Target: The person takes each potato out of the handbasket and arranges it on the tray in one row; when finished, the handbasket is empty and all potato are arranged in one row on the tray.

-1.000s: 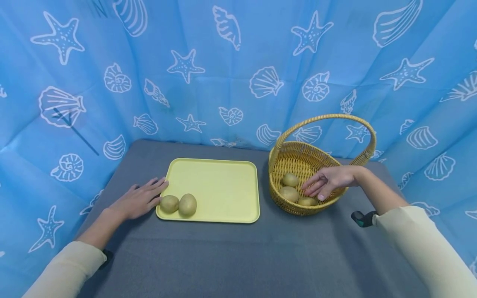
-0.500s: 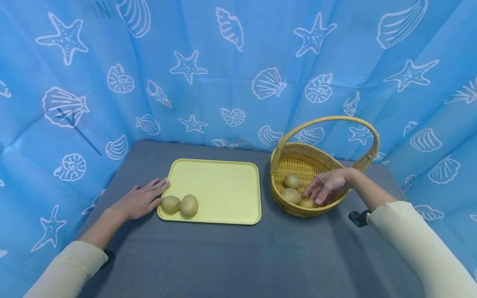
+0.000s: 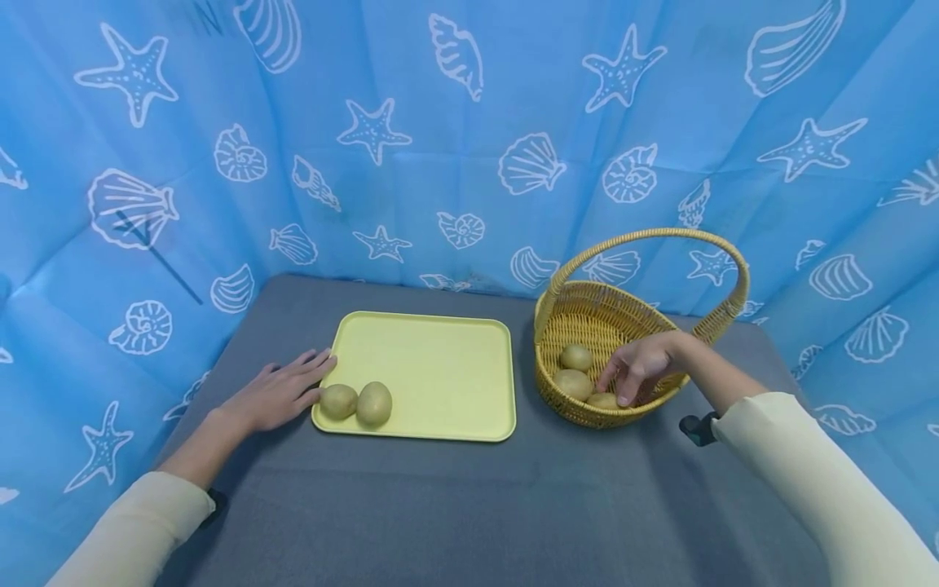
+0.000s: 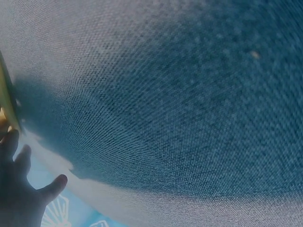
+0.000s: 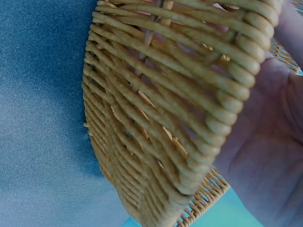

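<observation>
resting straight fingers on the nearest edge of the yellow tray [image 3: 440, 375], the left hand [image 3: 282, 395] grips nothing. inside the wicker basket [image 3: 597, 300], the right hand [image 3: 645, 363] bends its thumb and fingers at the front potato [image 3: 601, 401]; i cannot tell whether they have closed on it. a shallow pinch could let it slip, and a sideways pull could knock the second potato [image 3: 572, 384], close by the right fingertips. the third potato [image 3: 576, 357] lies farther from them. lifting carelessly might catch the right hand on the rim or on the arched handle [image 3: 653, 234], whose end drops just behind the right wrist, and tip the basket. near the left fingertips, a fourth potato [image 3: 339, 402] and fifth potato [image 3: 374, 403] lie side by side; a bumped tray could roll them. beyond both hands hangs a blue curtain [image 3: 469, 81].
</observation>
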Demonstrator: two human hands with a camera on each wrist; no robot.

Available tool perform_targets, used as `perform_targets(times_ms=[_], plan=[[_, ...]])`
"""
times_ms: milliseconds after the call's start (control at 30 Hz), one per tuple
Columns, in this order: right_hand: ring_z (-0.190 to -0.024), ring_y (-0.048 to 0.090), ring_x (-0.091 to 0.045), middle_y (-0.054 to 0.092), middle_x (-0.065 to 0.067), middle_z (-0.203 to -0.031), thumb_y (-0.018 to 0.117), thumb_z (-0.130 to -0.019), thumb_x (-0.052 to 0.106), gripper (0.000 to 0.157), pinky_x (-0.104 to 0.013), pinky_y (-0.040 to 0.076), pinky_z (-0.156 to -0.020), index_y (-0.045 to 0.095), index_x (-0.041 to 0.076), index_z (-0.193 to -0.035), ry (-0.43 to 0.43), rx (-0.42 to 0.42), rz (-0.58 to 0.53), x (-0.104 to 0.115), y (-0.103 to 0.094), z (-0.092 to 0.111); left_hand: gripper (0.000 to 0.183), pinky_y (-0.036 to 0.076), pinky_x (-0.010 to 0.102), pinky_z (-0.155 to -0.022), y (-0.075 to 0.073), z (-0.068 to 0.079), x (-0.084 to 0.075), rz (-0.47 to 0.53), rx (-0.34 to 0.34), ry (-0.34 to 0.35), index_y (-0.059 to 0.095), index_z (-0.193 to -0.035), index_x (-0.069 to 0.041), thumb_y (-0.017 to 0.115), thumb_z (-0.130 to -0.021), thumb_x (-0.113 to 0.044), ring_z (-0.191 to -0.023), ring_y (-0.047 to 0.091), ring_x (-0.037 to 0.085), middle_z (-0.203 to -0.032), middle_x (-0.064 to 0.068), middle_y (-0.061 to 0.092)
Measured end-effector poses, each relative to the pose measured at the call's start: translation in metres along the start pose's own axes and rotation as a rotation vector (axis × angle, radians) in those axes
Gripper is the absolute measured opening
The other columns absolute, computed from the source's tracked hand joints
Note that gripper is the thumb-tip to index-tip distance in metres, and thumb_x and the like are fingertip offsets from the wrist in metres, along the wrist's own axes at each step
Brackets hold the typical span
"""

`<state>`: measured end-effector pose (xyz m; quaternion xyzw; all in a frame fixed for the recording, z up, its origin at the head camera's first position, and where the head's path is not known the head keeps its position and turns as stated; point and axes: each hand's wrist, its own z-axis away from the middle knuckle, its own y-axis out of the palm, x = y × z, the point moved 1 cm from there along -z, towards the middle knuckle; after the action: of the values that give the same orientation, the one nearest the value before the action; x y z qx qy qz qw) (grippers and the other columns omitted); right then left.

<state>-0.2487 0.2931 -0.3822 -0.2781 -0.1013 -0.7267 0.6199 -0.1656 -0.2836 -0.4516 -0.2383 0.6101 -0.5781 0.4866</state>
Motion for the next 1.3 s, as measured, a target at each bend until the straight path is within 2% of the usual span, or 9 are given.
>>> perform_targets(times_ms=[100,200,367,533,933,1067,1167,1300], plan=[[-0.08,0.057,-0.007,0.066,0.004,-0.088,0.069,-0.094,0.012,0.033,-0.031,0.051,-0.08,0.066,0.002,-0.126,-0.029,0.05,-0.018,-0.001,0.0,-0.002,0.059,0.019,0.074,-0.106,-0.001,0.0,-0.002,0.003,-0.005,0.003,0.03,-0.157,-0.009,0.042,-0.108,-0.038,-0.147,0.023,0.041,-0.162,0.015,0.027],[-0.08,0.061,-0.006,0.068,0.004,-0.089,0.07,-0.094,0.013,0.03,-0.031,0.053,-0.081,0.068,0.001,-0.122,-0.036,0.043,-0.019,0.0,0.0,-0.003,0.059,0.019,0.074,-0.106,-0.001,0.0,-0.002,0.003,-0.01,0.008,0.031,-0.157,-0.008,0.043,-0.107,-0.038,-0.147,0.024,0.042,-0.161,0.016,0.028],[-0.08,0.063,-0.007,0.07,0.003,-0.087,0.072,-0.092,0.014,0.031,-0.033,0.055,-0.083,0.07,0.001,-0.12,-0.023,0.019,0.013,0.003,0.0,-0.001,0.06,0.019,0.074,-0.106,0.0,-0.001,0.0,-0.002,-0.007,0.008,0.03,-0.157,-0.009,0.041,-0.108,-0.04,-0.147,0.023,0.041,-0.162,0.015,0.027],[-0.083,0.067,-0.011,0.072,0.0,-0.088,0.073,-0.092,0.016,0.033,-0.04,0.056,-0.087,0.07,0.004,-0.123,-0.032,-0.007,0.066,0.009,-0.001,0.004,0.06,0.018,0.075,-0.106,0.001,-0.002,0.001,0.005,-0.008,0.006,0.029,-0.158,-0.009,0.04,-0.108,-0.04,-0.148,0.022,0.041,-0.162,0.014,0.026],[-0.088,0.07,-0.021,0.072,-0.009,-0.096,0.075,-0.09,0.014,0.039,-0.047,0.055,-0.09,0.067,0.003,-0.127,-0.074,-0.047,0.081,0.026,0.0,0.024,0.061,0.018,0.075,-0.106,0.0,0.0,0.001,-0.004,-0.001,0.003,0.029,-0.158,-0.009,0.04,-0.108,-0.041,-0.147,0.022,0.041,-0.162,0.015,0.026],[-0.098,0.067,-0.024,0.071,-0.01,-0.105,0.076,-0.088,0.015,0.044,-0.042,0.054,-0.093,0.066,0.002,-0.129,-0.139,-0.088,0.155,0.035,0.002,0.032,0.061,0.018,0.075,-0.106,0.0,0.001,0.001,0.0,-0.001,0.001,0.029,-0.158,-0.009,0.04,-0.108,-0.042,-0.148,0.022,0.041,-0.162,0.015,0.026],[-0.106,0.063,-0.025,0.07,-0.008,-0.113,0.076,-0.088,0.017,0.044,-0.038,0.05,-0.095,0.066,0.003,-0.128,-0.219,-0.139,0.238,0.043,0.003,0.038,0.061,0.018,0.075,-0.106,0.001,0.0,0.001,-0.001,-0.001,0.001,0.029,-0.158,-0.01,0.039,-0.108,-0.043,-0.147,0.022,0.041,-0.162,0.014,0.026],[-0.108,0.062,-0.027,0.07,-0.005,-0.113,0.076,-0.088,0.018,0.041,-0.037,0.05,-0.094,0.068,0.006,-0.127,-0.338,-0.191,0.3,0.054,0.009,0.04,0.062,0.019,0.075,-0.106,0.002,0.0,0.001,-0.008,-0.005,0.005,0.029,-0.158,-0.01,0.038,-0.107,-0.044,-0.147,0.023,0.041,-0.162,0.015,0.027]])
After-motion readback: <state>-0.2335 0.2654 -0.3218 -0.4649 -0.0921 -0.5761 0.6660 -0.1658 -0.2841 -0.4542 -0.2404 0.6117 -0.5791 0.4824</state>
